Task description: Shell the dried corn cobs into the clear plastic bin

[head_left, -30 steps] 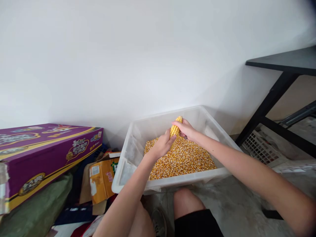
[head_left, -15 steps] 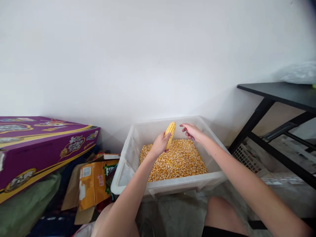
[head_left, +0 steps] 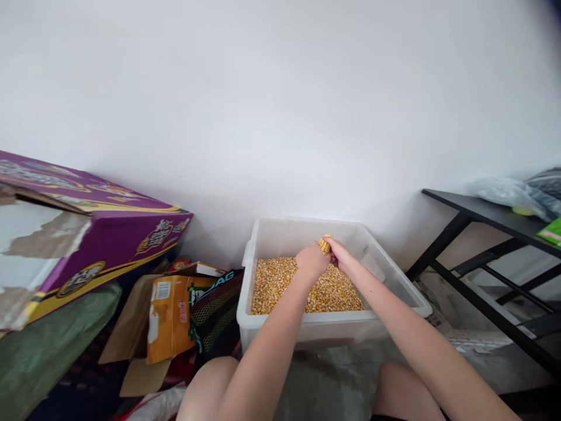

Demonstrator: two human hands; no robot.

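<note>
Over the kernels (head_left: 280, 283), the left hand (head_left: 313, 258) is clamped around the lower part of a yellow cob (head_left: 325, 244), its back turned up. Touching the cob from 4 o'clock is the right hand (head_left: 340, 257), its thumb laid near the upper end; its other fingers are mostly hidden, so I cannot tell whether they close on the cob or on anything else. The cob leans, its visible end pointing to about 1 o'clock, above the loose kernels, which lie in a whitish tub (head_left: 313, 318). Taking the cob as the clock's centre, a pale wall (head_left: 280, 105) rises at 12. At 3 o'clock stands a black counter (head_left: 464, 204) bearing a clear bag (head_left: 499, 190) and, farther out, a green packet (head_left: 553, 231). The right knee (head_left: 397, 386) is at 5 and the left knee (head_left: 214, 380) between 7 and 8. Near the tub at 8 lie a dark mesh bag (head_left: 217, 313) and, beside it, an open orange carton (head_left: 173, 318). At 9 is a purple box (head_left: 127, 251) with torn paper at its near end, and below its edge a green sack (head_left: 74, 333).
</note>
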